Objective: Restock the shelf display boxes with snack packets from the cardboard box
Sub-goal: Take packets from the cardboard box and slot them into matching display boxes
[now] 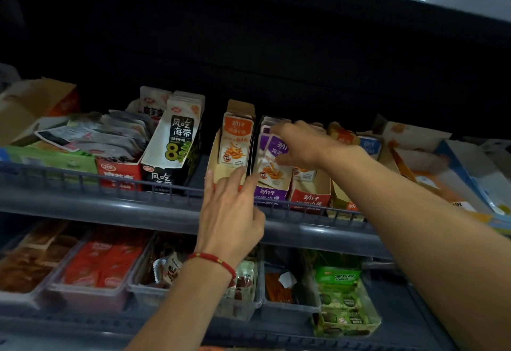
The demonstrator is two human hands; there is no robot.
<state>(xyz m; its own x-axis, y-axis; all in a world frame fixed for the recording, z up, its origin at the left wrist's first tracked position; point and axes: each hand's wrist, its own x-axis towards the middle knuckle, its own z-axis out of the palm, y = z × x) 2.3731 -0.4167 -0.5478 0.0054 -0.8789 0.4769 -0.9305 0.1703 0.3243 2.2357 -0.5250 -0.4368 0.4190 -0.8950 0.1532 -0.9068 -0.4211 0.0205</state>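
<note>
- Grey wire-front shelf (pixel 110 206) runs across the view w/ display boxes in a row; a lower shelf of clear tubs sits below.
- Cardboard box (pixel 30 101), flaps open, sits far left on the same shelf, well apart from both hands.
- Purple display box (pixel 269 193) stands mid-row, just right of the orange display box (pixel 221 162).
- Right hand (pixel 301 143) reaches over the purple box, fingers curled on the purple snack packets (pixel 272 157) at their top edges; pic is blurred, so exact pinch unclear.
- Left hand (pixel 229 212) is relaxed, fingers spread, holding nothing, fingertips touching the orange box front.
- Packets look light, thin, floppy, prob slick foil; best taken by top seam or as a squared stack, else they fan out or slide.
</note>
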